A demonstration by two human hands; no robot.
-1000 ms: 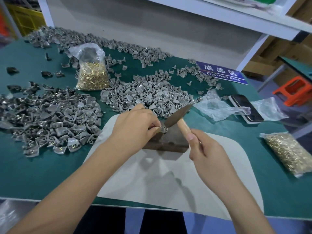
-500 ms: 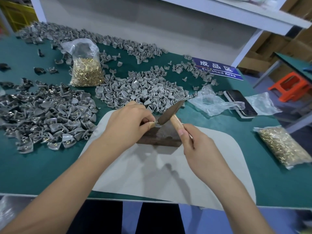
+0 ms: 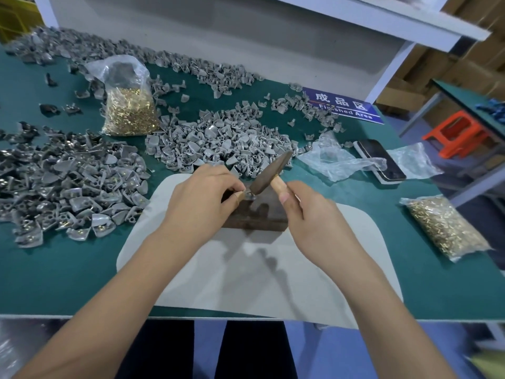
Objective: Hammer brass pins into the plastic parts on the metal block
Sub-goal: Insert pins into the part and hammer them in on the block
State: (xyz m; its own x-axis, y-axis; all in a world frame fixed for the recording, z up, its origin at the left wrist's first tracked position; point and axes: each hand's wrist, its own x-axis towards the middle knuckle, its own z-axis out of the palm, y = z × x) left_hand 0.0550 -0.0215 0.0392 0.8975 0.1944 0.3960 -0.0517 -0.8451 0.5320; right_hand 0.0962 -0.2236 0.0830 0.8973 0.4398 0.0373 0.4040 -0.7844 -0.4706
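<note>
A dark metal block (image 3: 257, 216) lies on a grey mat (image 3: 246, 274) at the table's middle. My left hand (image 3: 202, 198) pinches a small grey plastic part (image 3: 249, 195) on the block's top left; any pin in it is too small to make out. My right hand (image 3: 314, 214) grips the wooden handle of a hammer (image 3: 269, 173), whose dark head slants down with its lower end on the part.
Heaps of grey plastic parts lie at the left (image 3: 68, 187) and behind the block (image 3: 218, 140). Bags of brass pins stand at the back left (image 3: 128, 110) and lie at the right (image 3: 445, 228). A phone (image 3: 379, 157) and loose plastic bags (image 3: 336, 160) lie right of the block.
The hammer head has stayed at the part under my left fingers, with only slight shifts. The camera view has moved a little; both hands keep their hold.
</note>
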